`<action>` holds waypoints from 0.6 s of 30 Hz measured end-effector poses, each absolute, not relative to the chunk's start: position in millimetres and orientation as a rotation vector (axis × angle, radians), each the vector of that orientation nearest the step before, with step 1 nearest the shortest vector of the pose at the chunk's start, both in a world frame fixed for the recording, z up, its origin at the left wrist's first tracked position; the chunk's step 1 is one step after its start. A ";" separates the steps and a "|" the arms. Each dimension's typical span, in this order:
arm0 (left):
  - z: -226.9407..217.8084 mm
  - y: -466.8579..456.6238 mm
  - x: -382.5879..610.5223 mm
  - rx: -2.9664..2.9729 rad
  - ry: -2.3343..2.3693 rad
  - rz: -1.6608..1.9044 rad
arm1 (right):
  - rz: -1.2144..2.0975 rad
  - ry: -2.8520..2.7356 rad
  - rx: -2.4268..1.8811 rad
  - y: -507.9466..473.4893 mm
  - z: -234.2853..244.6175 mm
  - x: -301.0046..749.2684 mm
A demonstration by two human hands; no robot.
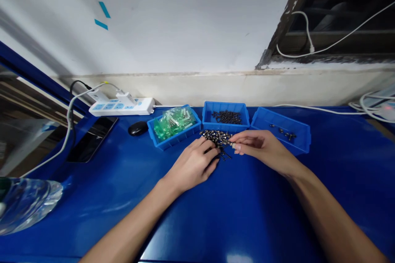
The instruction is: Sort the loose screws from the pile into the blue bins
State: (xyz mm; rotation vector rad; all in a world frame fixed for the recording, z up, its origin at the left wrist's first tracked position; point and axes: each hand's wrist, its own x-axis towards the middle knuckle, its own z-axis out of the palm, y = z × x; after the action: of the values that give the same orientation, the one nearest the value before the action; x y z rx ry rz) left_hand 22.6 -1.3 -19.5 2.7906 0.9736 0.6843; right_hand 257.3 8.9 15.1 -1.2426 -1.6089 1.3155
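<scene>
A loose pile of metal screws (217,137) lies on the blue tabletop, some silvery and some dark. My left hand (196,163) rests at the pile's near left side, fingers bent and apart, their tips touching the screws. At the pile's right edge, my right hand (262,148) pinches a small screw (231,144) between thumb and fingertips. Behind the pile stands a blue bin (226,126) of dark screws. To its right, partly behind my right hand, another blue bin (299,137) contains several small screws or fittings.
A third blue bin (173,142) at the left holds green-tinted plastic bags of parts. Further left are a black mouse (138,128), a phone (92,139) and a white power strip (123,108) with cables. A clear water bottle (29,203) stands at the left edge.
</scene>
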 end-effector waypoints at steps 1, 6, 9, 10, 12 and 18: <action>-20.8 -1.2 23.0 2.801 0.975 0.686 | 1.320 -1.575 -1.253 9.7 14.5 256.7; -23.8 -0.4 23.4 2.818 0.969 0.702 | 1.096 -1.269 -1.225 16.1 4.2 249.8; -23.6 0.5 22.4 2.812 0.971 0.700 | 1.039 -1.231 -1.176 17.6 -3.0 246.9; -23.2 0.8 21.9 2.807 0.963 0.705 | 1.043 -1.249 -1.158 17.3 -4.7 246.6; -22.3 1.5 20.9 2.781 0.945 0.732 | 1.072 -1.311 -1.145 15.6 -6.2 246.7; -18.2 0.6 20.1 2.583 0.959 0.931 | 1.020 -1.666 -1.224 5.4 -1.4 240.9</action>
State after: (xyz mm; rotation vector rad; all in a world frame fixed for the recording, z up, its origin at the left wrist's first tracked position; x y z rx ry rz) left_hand 20.1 0.6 -18.2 2.5828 0.9594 0.9305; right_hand 240.9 5.4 -1.4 -1.2242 -1.6660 1.0196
